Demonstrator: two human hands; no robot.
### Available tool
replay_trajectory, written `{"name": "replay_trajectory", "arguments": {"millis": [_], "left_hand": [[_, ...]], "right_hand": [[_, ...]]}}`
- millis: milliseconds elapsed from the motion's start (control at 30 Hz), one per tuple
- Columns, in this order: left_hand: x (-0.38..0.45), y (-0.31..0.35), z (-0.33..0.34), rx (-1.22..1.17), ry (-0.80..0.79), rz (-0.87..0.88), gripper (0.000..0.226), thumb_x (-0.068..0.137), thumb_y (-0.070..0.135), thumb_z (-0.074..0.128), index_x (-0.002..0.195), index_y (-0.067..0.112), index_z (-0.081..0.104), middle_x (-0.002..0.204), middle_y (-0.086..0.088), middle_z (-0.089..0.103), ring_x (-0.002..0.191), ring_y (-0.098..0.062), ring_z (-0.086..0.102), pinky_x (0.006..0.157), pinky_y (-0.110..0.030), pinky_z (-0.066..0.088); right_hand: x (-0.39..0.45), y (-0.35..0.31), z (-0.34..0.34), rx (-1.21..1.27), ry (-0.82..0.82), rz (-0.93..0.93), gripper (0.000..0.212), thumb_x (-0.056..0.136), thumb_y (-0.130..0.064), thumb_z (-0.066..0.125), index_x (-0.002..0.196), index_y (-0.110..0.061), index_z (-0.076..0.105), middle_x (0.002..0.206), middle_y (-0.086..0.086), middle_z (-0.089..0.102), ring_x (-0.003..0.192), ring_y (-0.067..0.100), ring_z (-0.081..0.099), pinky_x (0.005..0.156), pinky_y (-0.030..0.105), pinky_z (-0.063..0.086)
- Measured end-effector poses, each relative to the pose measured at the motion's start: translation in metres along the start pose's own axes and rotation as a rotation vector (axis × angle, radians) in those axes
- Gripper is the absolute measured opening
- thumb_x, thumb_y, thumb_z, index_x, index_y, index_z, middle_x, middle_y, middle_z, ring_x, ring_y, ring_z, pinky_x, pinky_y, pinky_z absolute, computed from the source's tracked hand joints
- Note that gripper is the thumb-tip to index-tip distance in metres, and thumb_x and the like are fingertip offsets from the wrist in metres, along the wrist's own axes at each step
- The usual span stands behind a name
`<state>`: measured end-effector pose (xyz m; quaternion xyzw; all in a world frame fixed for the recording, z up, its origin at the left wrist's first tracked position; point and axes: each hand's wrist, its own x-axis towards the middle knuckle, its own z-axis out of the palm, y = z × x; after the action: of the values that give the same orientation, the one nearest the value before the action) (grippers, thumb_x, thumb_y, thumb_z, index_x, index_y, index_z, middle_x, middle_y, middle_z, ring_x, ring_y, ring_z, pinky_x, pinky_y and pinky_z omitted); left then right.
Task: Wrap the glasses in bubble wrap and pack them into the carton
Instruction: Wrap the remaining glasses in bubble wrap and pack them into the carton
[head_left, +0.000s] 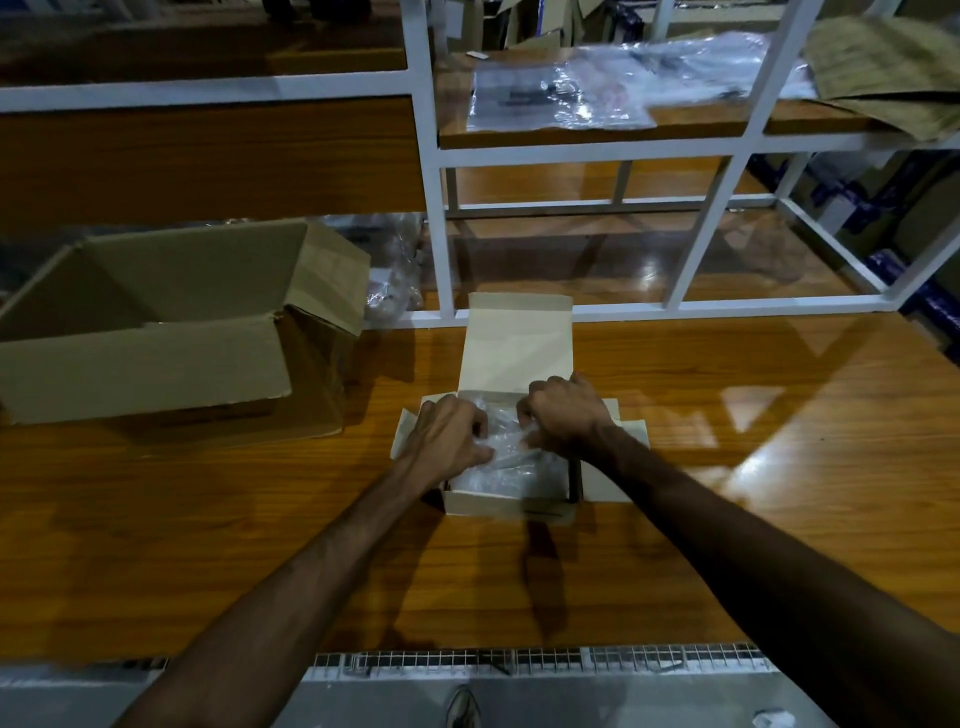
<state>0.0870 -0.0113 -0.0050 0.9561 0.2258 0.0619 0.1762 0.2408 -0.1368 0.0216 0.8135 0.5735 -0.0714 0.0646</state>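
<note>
A small pale carton (498, 503) stands open on the wooden table (208, 519), its lid flap raised at the back and side flaps spread out. Inside it lies a bundle of clear bubble wrap (511, 465); the glasses themselves are hidden by the wrap. My left hand (447, 439) presses on the bundle's left side with fingers curled into the wrap. My right hand (569, 415) grips the wrap at the bundle's upper right. Both hands are inside the carton's opening.
A large brown cardboard box (156, 332) stands open at the left of the table. A white metal shelf frame (441, 218) rises behind the carton, with plastic sheets (582, 88) and brown paper (883, 67) on its upper shelf. Crumpled plastic (395, 270) lies behind the box.
</note>
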Motion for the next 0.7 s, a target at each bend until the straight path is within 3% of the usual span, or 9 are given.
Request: {"name": "replay_trajectory", "arguments": {"millis": [100,233,433,533,633,700], "left_hand": [[0.005,0.005,-0.003,0.022,-0.011,-0.005,0.025,0.073,0.033,0.085,0.077,0.026,0.061,0.078,0.008,0.062,0.075,-0.016,0.058,0.072,-0.036,0.051],[0.01,0.008,0.002,0.043,-0.024,-0.028,0.032,0.074,0.031,0.085,0.079,0.025,0.054,0.082,0.004,0.058,0.074,-0.017,0.054,0.061,-0.031,0.042],[0.01,0.011,0.006,0.053,-0.012,-0.068,0.031,0.074,0.032,0.087,0.089,0.023,0.061,0.09,0.002,0.062,0.079,-0.019,0.058,0.068,-0.035,0.055],[0.004,0.012,0.009,0.045,0.011,-0.064,0.028,0.077,0.03,0.085,0.087,0.024,0.06,0.088,0.003,0.062,0.077,-0.018,0.059,0.067,-0.035,0.056],[-0.005,0.008,0.011,-0.019,0.058,-0.036,0.023,0.082,0.024,0.083,0.083,0.026,0.06,0.083,0.007,0.059,0.074,-0.011,0.059,0.064,-0.028,0.054],[-0.011,0.002,0.012,-0.019,0.083,0.054,0.016,0.085,0.022,0.082,0.086,0.024,0.066,0.089,0.006,0.062,0.083,-0.012,0.059,0.069,-0.029,0.053]], "right_hand": [[0.006,-0.001,-0.002,0.003,-0.026,-0.011,0.02,0.092,-0.045,0.071,0.1,-0.03,0.06,0.106,-0.004,0.066,0.103,0.019,0.058,0.107,0.05,0.036],[0.009,-0.003,0.001,-0.005,-0.07,-0.029,0.018,0.096,-0.038,0.066,0.098,-0.026,0.053,0.097,-0.001,0.059,0.089,0.019,0.054,0.081,0.038,0.042],[0.011,-0.007,0.005,0.182,-0.062,-0.02,0.018,0.094,-0.027,0.067,0.088,-0.028,0.05,0.083,-0.006,0.052,0.086,0.018,0.056,0.071,0.033,0.043],[0.003,-0.005,0.01,0.281,-0.023,-0.062,0.008,0.094,-0.023,0.067,0.098,-0.028,0.063,0.102,-0.006,0.055,0.097,0.016,0.055,0.076,0.03,0.044],[-0.008,-0.006,0.016,0.262,0.0,-0.115,0.022,0.096,-0.029,0.066,0.117,-0.029,0.072,0.122,-0.003,0.057,0.107,0.013,0.054,0.088,0.033,0.05],[-0.011,-0.008,0.018,0.234,0.007,-0.115,0.029,0.096,-0.036,0.066,0.124,-0.028,0.07,0.125,-0.002,0.057,0.108,0.013,0.053,0.089,0.033,0.047]]}}
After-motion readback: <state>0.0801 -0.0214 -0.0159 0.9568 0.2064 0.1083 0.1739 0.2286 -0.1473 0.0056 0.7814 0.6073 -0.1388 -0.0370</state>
